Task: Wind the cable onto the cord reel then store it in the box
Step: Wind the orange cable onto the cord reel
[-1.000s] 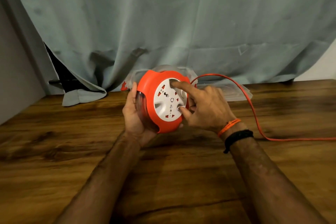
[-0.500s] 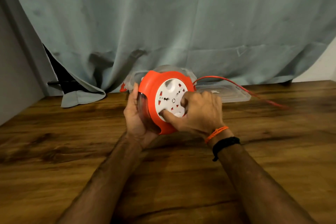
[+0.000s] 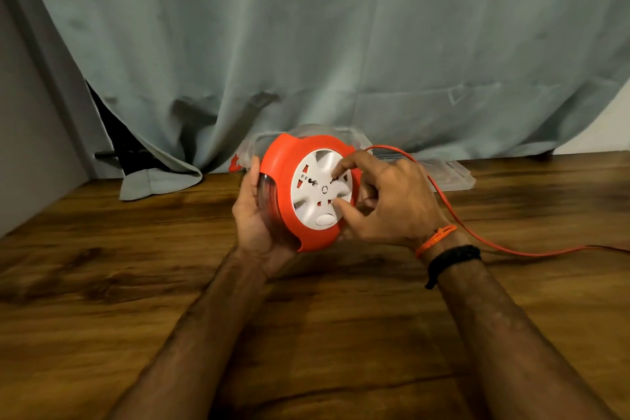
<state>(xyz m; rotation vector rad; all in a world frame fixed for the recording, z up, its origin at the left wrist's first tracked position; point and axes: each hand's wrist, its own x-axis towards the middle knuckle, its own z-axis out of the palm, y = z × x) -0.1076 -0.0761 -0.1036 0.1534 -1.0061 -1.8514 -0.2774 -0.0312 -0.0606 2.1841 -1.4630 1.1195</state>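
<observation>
I hold an orange cord reel [image 3: 284,181] with a white socket dial [image 3: 315,194] upright above the wooden table. My left hand [image 3: 254,218] grips the reel's clear back and rim from the left. My right hand [image 3: 388,201] has its forefinger and thumb curled into the dial's recesses on the right side. An orange cable [image 3: 453,218] leaves the reel's top right, arcs over my right hand and trails across the table off the right edge. Behind the reel lies a clear plastic box [image 3: 453,174], partly hidden.
A grey-green curtain [image 3: 324,44] hangs along the table's far edge, with one corner draped on the wood at the left. The brown wooden table [image 3: 136,283] stretches to both sides. A grey wall stands at the far left.
My right hand has turned the white dial round; its fingers moved from the lower left of the dial back to the right side. The cable settled lower on the table at the right.
</observation>
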